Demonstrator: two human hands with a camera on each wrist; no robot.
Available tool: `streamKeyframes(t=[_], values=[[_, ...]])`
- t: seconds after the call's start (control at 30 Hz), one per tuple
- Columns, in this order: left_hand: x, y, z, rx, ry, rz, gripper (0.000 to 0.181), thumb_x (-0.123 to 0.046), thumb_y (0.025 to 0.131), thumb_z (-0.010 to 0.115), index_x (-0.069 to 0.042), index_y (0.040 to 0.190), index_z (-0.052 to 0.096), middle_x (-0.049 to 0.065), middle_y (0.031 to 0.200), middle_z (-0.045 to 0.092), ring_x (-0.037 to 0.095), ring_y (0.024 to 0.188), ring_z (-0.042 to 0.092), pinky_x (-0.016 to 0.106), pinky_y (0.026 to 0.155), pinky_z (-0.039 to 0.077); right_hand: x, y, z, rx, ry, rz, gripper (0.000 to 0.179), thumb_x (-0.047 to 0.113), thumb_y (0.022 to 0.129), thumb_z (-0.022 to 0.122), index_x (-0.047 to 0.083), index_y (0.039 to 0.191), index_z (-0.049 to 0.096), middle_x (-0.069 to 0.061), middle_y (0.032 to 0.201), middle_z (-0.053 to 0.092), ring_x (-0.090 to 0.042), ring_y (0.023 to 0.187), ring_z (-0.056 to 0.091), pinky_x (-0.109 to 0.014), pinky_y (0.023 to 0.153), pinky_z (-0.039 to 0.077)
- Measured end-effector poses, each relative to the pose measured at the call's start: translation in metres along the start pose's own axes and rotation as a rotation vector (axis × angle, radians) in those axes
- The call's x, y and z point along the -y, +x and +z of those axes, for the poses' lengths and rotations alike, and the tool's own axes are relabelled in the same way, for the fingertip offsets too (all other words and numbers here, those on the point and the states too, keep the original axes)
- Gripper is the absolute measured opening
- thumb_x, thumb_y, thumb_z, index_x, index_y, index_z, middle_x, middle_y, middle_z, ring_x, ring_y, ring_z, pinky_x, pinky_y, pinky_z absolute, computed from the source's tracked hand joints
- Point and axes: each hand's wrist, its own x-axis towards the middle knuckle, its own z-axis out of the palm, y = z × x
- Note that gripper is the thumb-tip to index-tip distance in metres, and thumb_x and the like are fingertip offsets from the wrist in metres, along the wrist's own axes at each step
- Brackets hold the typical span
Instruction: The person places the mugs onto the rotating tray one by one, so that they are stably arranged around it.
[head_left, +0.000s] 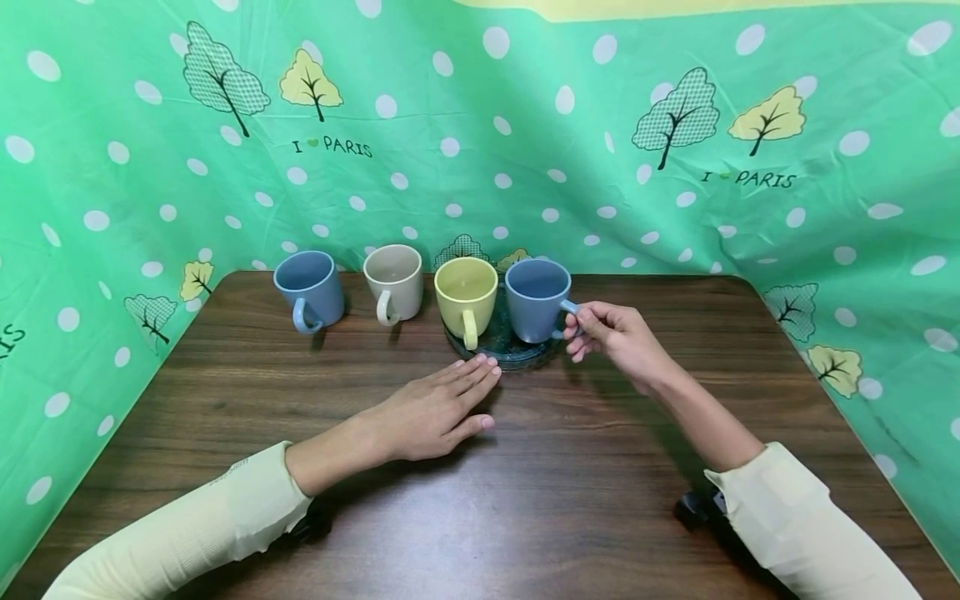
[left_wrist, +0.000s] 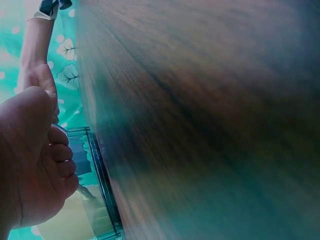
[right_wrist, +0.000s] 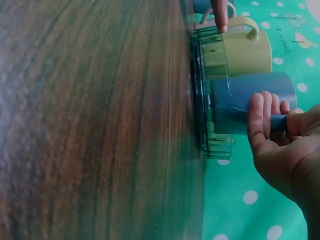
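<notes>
A round, clear, dark-tinted tray with a raised rim bears a yellow mug on its left and a blue mug on its right. My right hand pinches the blue mug's handle between thumb and fingers. In the right wrist view, this blue mug stands upright within the tray's see-through wall. My left hand stretches its fingers forward, fingertips right at the tray's front rim below the yellow mug. From the left wrist, those fingers overlap the tray wall.
Left of the tray, a grey-white mug and a second blue mug stand on the dark wooden table, handles toward me. Behind the table's back edge hangs a green dotted cloth.
</notes>
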Motion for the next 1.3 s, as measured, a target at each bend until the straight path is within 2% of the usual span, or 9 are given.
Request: streamKeyframes(t=[0.23,0.33,0.5,0.73,0.9,1.1,1.3], values=[[0.000,-0.002,-0.002,0.009,-0.004,0.002,0.071,-0.046,0.123,0.040,-0.002,0.178,0.027,0.017,0.188,0.025,0.032,0.178,0.018,0.049,0.146,0.021,0.004,0.002,0.002,-0.005,-0.041,0.052,0.037,0.017,0.123,0.045,-0.016,0.127,0.061,-0.007,0.105,0.075,-0.010,0.086,0.075,-0.029,0.079,0.070],[0.000,-0.002,-0.003,0.010,-0.004,0.002,0.072,-0.046,0.123,0.040,-0.002,0.178,0.027,0.017,0.188,0.025,0.031,0.178,0.018,0.048,0.146,0.021,0.009,0.005,0.001,-0.009,-0.095,0.069,0.041,0.019,0.123,0.047,-0.018,0.133,0.061,-0.015,0.113,0.075,-0.010,0.085,0.075,-0.030,0.080,0.070],[0.001,-0.001,-0.002,0.015,0.004,0.001,0.071,-0.046,0.123,0.040,-0.002,0.178,0.027,0.017,0.188,0.025,0.031,0.178,0.018,0.048,0.146,0.020,0.013,0.006,-0.001,-0.023,-0.244,0.074,0.043,0.028,0.121,0.056,-0.011,0.136,0.067,-0.029,0.127,0.073,-0.012,0.085,0.076,-0.032,0.079,0.070],[0.001,0.000,-0.002,0.017,-0.005,-0.004,0.071,-0.046,0.123,0.040,-0.002,0.178,0.027,0.017,0.188,0.025,0.031,0.178,0.018,0.048,0.146,0.020,0.011,0.006,-0.003,-0.074,-0.483,-0.023,0.033,0.028,0.117,0.067,0.000,0.133,0.070,-0.029,0.110,0.076,-0.026,0.081,0.079,-0.041,0.074,0.071],[0.001,0.000,-0.002,0.022,-0.006,-0.006,0.071,-0.045,0.123,0.040,-0.003,0.178,0.027,0.017,0.188,0.025,0.031,0.178,0.018,0.048,0.146,0.020,0.016,0.008,-0.003,-0.117,-0.624,-0.060,0.030,0.028,0.116,0.068,0.003,0.132,0.074,-0.023,0.103,0.079,-0.037,0.083,0.077,-0.033,0.066,0.060],[0.001,-0.001,-0.003,0.021,-0.005,-0.007,0.071,-0.046,0.123,0.040,-0.003,0.178,0.027,0.017,0.188,0.025,0.031,0.178,0.018,0.048,0.146,0.020,0.019,0.011,-0.002,-0.178,-0.714,-0.101,0.025,0.026,0.114,0.071,0.006,0.126,0.079,-0.015,0.094,0.073,-0.028,0.079,0.061,-0.037,0.071,0.049],[0.001,-0.003,-0.004,0.014,0.007,-0.010,0.071,-0.045,0.123,0.041,-0.002,0.178,0.028,0.017,0.187,0.026,0.032,0.178,0.019,0.048,0.146,0.020,0.014,0.013,-0.004,-0.194,-0.750,-0.142,0.021,0.019,0.115,0.068,0.005,0.126,0.079,-0.018,0.094,0.070,-0.029,0.080,0.057,-0.039,0.073,0.046]])
